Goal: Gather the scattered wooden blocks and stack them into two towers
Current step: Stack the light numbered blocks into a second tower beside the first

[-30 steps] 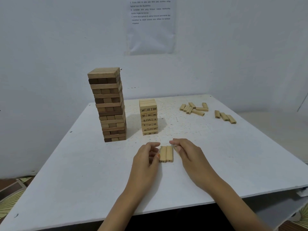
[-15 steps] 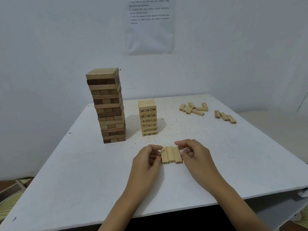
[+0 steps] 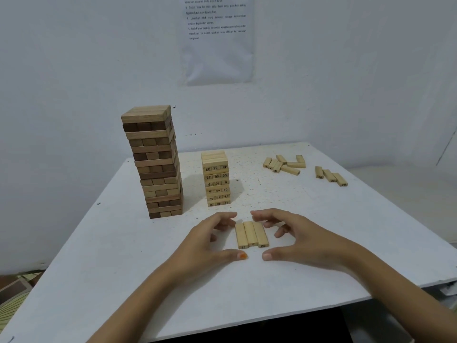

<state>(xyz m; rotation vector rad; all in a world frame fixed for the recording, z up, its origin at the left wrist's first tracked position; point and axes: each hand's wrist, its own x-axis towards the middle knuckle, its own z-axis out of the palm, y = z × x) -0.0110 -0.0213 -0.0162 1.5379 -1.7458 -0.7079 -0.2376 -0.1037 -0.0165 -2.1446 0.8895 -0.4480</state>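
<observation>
A row of three numbered blocks (image 3: 251,234) is flanked by the left hand (image 3: 207,246) and right hand (image 3: 304,240), equally near both, with long axes pointing away from the wrists. Both hands are loosely spread and nothing is gripped. The numbered tower (image 3: 216,178) is set just beyond them.

On the desk (image 3: 118,273) the tall tower (image 3: 154,164) stands back left, with the short tower (image 3: 216,179) just to its right. In front of the short tower, three blocks (image 3: 251,233) lie side by side between the left hand (image 3: 205,243) and the right hand (image 3: 301,238). Loose blocks (image 3: 284,164) lie at the back right.
</observation>
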